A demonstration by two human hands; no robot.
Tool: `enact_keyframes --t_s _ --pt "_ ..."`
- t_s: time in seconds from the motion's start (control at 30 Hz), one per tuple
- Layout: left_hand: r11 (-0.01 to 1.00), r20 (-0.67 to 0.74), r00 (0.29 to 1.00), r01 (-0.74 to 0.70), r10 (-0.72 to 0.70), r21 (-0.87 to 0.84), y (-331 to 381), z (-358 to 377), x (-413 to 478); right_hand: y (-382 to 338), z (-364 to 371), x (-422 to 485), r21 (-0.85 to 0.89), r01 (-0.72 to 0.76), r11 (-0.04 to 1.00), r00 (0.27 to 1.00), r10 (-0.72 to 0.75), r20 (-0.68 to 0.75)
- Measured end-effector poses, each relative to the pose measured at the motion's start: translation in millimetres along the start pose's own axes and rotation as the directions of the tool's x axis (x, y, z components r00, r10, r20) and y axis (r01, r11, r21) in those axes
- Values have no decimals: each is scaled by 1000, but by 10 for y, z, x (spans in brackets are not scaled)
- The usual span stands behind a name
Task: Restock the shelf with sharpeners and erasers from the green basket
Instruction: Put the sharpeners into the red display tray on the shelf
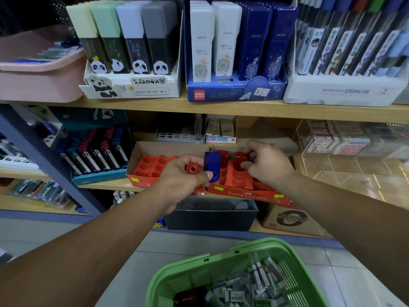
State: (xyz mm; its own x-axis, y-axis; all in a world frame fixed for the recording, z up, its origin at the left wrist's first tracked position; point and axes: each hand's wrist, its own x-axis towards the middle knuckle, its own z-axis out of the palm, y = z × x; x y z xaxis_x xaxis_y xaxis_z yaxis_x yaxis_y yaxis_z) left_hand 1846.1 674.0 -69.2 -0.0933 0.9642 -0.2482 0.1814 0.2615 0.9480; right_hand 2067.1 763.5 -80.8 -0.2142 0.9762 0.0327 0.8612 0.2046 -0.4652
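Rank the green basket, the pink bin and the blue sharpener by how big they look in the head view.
1. green basket, though it is nearest the camera and cropped
2. pink bin, also cropped
3. blue sharpener

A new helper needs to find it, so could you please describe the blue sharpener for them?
On the wooden shelf stands a red Faber-Castell box. In front of it, the left hand grips several sharpeners, with the blue sharpener standing upright by the thumb. It alone is blue; the red sharpeners beside it are its only neighbours.
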Motion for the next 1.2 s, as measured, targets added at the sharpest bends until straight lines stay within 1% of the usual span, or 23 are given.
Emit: enact_keyframes --t_s 0.07,0.1,0.13,0.17,0.2,0.23,0.27,0.3,0.33,0.5,0.57,0.63,0.7,0.77,0.87,0.93,0.97,1.0,1.03,1.07,1.1,1.13,1.2 --pt "1000 -1 1000 -3 3 25 15 2 -6 -61 -64 -7 -184 15 983 1000 -16 -6" --pt "999 2 1000 -7 7 35 22 7 -11 -110 -111 -10 -227 49 973 997 -63 -54" --pt "999 1 1000 -15 15 42 32 18 -12 -168 -158 -11 -177 90 980 989 -109 -103" --pt "999 -2 1000 -22 22 44 43 34 -15 -233 -207 -12 -4 114 993 986 -114 -124" --pt "999 -4 1000 -26 26 40 57 50 -22 -306 -248 -20 235 87 968 995 -74 -63" --pt "999 -8 1000 -29 29 31 71 68 -24 -368 -271 -34 444 8 896 995 -49 81" --pt "999 -12 999 -33 33 24 82 83 -20 -415 -274 -45 549 -71 833 974 -60 217" --pt "999 -15 999 -36 37 19 93 95 -13 -452 -269 -61 567 -101 818 954 -82 289" --pt "999 -13 999 -36 36 17 102 98 -6 -466 -243 -72 563 -100 821 949 -90 301" --pt "999 55 998 26 -28 31 100 16 40 -417 -110 -25 621 -121 775 991 56 124" --pt "998 76 997 29 -34 58 90 -49 30 -394 -30 7 586 -116 802 993 74 95" --pt "998 53 998 23 -25 52 86 -94 6 -381 70 47 511 -82 856 996 57 65" --pt "999 -32 999 14 -13 33 95 -120 -6 -418 111 42 363 -17 932 999 0 46" --pt "1000 -94 996 11 -10 6 108 -141 -13 -463 109 9 141 52 989 995 -63 73" --pt "999 -82 997 0 -4 -41 111 -117 -31 -501 76 -48 -213 145 966 989 -132 74" --pt "1000 -88 996 11 -11 -4 124 -78 -30 -487 54 -55 -270 185 945 983 -175 62" --pt "1000 -99 995 16 -16 -7 136 -54 -29 -477 32 -55 -194 202 960 979 -194 58" --pt "999 -106 994 26 -28 -20 145 -32 -19 -468 0 -46 -25 192 981 980 -190 59" --pt "998 -103 994 41 -44 -39 146 -12 -3 -473 -42 -47 206 134 969 984 -155 90" --pt "995 -90 994 56 -64 -80 147 12 7 -474 -86 -57 412 31 911 980 -108 165" --pt "986 -67 994 71 -82 -148 155 43 3 -466 -134 -84 537 -79 840 967 -68 247" --pt "968 -39 995 83 -95 -238 168 77 -4 -450 -179 -119 598 -163 785 947 -46 317" --pt "901 47 994 105 -94 -422 191 147 -6 -372 -242 -205 664 -239 708 922 -50 385"
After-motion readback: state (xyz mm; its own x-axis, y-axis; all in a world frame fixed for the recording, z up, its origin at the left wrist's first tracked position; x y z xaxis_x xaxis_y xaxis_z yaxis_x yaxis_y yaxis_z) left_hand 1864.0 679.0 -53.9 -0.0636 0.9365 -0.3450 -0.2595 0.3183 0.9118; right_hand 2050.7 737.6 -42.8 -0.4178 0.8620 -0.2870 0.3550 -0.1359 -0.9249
